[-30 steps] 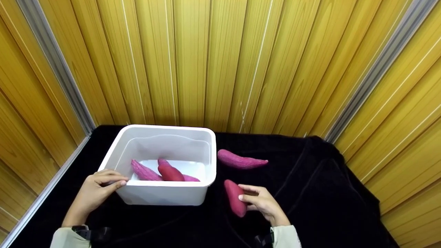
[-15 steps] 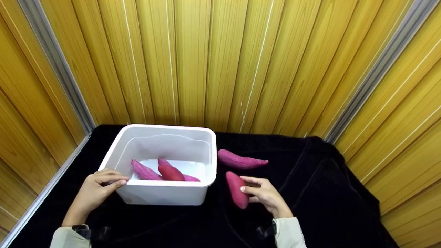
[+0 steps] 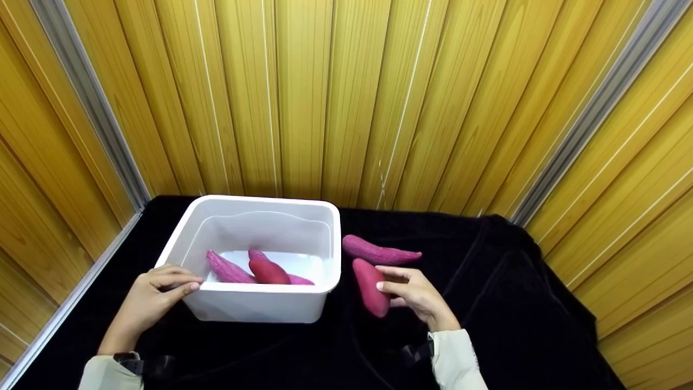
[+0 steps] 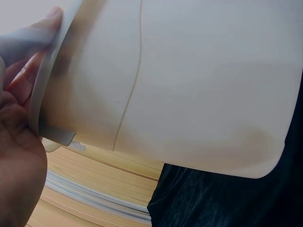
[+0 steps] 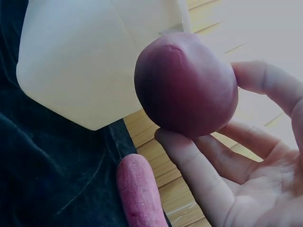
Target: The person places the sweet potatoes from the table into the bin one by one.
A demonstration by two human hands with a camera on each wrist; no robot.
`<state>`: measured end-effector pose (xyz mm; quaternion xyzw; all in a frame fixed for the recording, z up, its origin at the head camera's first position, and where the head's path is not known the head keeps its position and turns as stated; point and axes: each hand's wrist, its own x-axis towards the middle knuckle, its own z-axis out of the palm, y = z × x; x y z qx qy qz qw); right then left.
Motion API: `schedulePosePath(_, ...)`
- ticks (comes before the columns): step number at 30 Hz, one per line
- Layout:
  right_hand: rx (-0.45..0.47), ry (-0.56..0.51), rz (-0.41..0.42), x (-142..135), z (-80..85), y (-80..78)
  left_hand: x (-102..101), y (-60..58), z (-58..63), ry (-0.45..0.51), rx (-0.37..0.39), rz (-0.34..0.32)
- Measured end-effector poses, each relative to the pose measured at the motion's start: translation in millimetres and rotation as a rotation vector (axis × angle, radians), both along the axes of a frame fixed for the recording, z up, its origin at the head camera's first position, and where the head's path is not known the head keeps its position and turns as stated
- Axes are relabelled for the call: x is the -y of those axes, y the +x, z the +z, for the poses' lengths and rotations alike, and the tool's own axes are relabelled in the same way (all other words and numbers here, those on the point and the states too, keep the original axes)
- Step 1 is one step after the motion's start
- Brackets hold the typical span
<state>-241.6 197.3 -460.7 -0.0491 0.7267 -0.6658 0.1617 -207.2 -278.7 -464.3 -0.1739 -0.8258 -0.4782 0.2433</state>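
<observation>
My right hand (image 3: 414, 295) grips a smooth red sweet potato (image 3: 371, 288) between thumb and fingers, to the right of a white plastic bin (image 3: 260, 303). The right wrist view shows its rounded end (image 5: 184, 85) close up, in front of the bin wall. At the bin's near left corner, my left hand (image 3: 154, 295) pinches the rim with thumb and fingers. Inside lie a red sweet potato (image 3: 268, 271) and ridged purple ones (image 3: 230, 268), partly hidden by the front wall. Another ridged purple sweet potato (image 3: 379, 252) lies on the cloth just beyond the held one.
Black cloth (image 3: 520, 303) covers the table under everything, with some folds on the right. Yellow wood-look panels (image 3: 346, 108) wall in the back and both sides, joined by grey metal corner strips (image 3: 584, 108).
My right hand has carried the red sweet potato away from me, up toward the purple one on the cloth. The left hand stays on the bin rim.
</observation>
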Motion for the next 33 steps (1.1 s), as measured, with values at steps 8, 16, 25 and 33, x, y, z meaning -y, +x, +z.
schedulePosePath(8,0.000,0.016,-0.007,4,13.4,-4.3,-1,0.8,1.6,0.010,0.000,-0.010)
schedulePosePath(16,-0.004,0.013,0.002,7,24.2,-10.6,-1,-0.6,-0.6,0.012,-0.019,0.000)
schedulePosePath(25,-0.018,0.003,-0.001,9,33.5,-18.4,0,-0.5,0.8,0.000,-0.017,0.007)
schedulePosePath(33,-0.019,0.003,0.003,12,42.2,-22.7,0,-0.4,0.3,-0.001,-0.014,0.007)
